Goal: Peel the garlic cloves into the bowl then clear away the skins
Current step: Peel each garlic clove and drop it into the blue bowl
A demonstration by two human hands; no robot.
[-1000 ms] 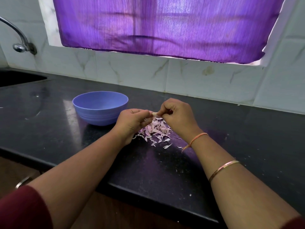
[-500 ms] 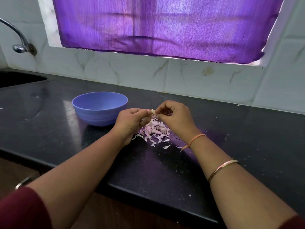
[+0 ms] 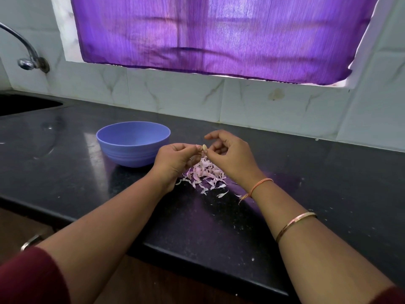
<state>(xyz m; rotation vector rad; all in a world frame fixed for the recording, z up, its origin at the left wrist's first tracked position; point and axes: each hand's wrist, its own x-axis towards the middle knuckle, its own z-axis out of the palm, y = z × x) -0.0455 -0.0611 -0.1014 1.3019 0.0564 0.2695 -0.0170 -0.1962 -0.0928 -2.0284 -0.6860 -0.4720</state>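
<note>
Left hand (image 3: pixel 175 161) fingers pinch the clove (image 3: pixel 204 147), pale tip up, long axis roughly upright. Right hand (image 3: pixel 232 156) is just beside it, fingers loosely curled, thumb at the clove's lower end; can't tell if it grips. Bowl (image 3: pixel 129 154) sits left of the left fingers, nearer that hand, so likely that hand's drop. Skins (image 3: pixel 203 172) are heaped on the surface (image 3: pixel 219 216) below both.
</note>
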